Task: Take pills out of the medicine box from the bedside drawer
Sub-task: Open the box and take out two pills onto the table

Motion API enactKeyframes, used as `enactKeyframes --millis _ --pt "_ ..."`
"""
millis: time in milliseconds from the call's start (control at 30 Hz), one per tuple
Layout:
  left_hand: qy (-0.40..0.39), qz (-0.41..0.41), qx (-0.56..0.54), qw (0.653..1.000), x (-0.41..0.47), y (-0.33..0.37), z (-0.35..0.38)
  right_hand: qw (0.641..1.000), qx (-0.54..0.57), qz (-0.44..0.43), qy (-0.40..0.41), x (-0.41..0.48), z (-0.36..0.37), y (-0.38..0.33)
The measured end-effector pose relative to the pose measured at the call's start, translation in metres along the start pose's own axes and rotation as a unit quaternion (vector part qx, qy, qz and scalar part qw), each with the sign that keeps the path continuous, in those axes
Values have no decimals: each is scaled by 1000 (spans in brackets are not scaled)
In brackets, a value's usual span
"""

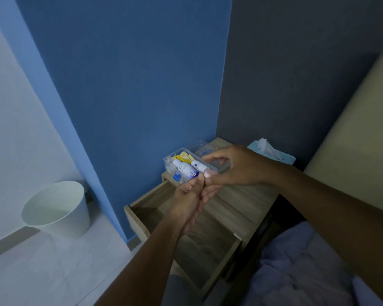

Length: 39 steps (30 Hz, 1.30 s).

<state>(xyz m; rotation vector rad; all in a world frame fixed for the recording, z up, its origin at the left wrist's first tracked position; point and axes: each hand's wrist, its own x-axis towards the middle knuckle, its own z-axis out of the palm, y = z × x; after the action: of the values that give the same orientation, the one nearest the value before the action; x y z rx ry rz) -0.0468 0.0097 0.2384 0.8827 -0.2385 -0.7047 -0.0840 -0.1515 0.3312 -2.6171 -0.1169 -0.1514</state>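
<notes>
A clear plastic medicine box (169,162) stands at the back left corner of the wooden bedside table (241,202), holding white bottles (182,169), yellow packets (184,156) and other small items. Its clear lid (201,145) lies behind it. My right hand (237,166) reaches over the box and pinches a small white bottle (199,165) with a pale pink end (209,173), tilted down toward me. My left hand (189,199) sits cupped just under that end, fingertips touching my right thumb, nothing visible in the palm. The drawer (146,208) below is pulled out, and what shows of its inside is bare.
A white waste bin (55,208) stands on the floor at left by the blue wall. A light blue tissue box (274,154) sits at the table's back right. Bedding (301,266) lies at lower right, close to the open drawer's front (221,268).
</notes>
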Motion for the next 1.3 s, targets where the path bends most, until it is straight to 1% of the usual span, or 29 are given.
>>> enactKeyframes --millis 33,100,167,233,333,433,567,667,733,800,900,1000,1067,1100,1133,1200,1233,1300 --pt "-7 0 5 1000 1 -1 0 999 -40 0 18 1 2 1" --pt "-15 -4 9 1000 2 -3 1 996 -86 -16 10 2 5 1" --pt "-11 -13 7 1000 2 -6 1 997 -70 -29 -9 3 5 1" --pt "-1 -19 2 1000 2 -8 -2 998 -52 -45 -9 3 2 1" --pt "7 -30 -11 999 4 -12 -7 998 8 -61 25 5 -6 4" --pt "6 -48 -33 998 8 -16 -11 996 35 -37 69 6 -12 15" --pt "-12 -69 -43 997 22 -22 -14 988 101 19 119 -1 -2 42" --pt "-25 -69 -9 997 37 -27 -18 976 114 85 166 -8 16 69" --pt "-23 -62 23 998 50 -32 -19 963 138 125 197 -13 35 87" --pt "-2 -48 76 996 66 -40 -20 946 162 162 229 -19 57 106" --pt "30 -31 139 989 91 -59 -25 910 211 226 275 -27 90 135" --pt "37 -19 181 983 113 -83 -35 893 185 262 316 -36 123 166" --pt "39 2 232 972 126 -99 -42 880 173 300 325 -44 142 181" --pt "34 14 271 962 132 -106 -45 878 165 315 322 -49 151 188" --pt "25 29 325 945 137 -112 -49 879 155 324 314 -54 161 194" --pt "-6 68 456 887 145 -123 -58 886 145 331 291 -64 177 204" --pt "-23 83 503 860 147 -127 -62 890 141 330 280 -68 185 207" --pt "-49 96 558 823 151 -135 -67 899 134 326 261 -74 197 211"
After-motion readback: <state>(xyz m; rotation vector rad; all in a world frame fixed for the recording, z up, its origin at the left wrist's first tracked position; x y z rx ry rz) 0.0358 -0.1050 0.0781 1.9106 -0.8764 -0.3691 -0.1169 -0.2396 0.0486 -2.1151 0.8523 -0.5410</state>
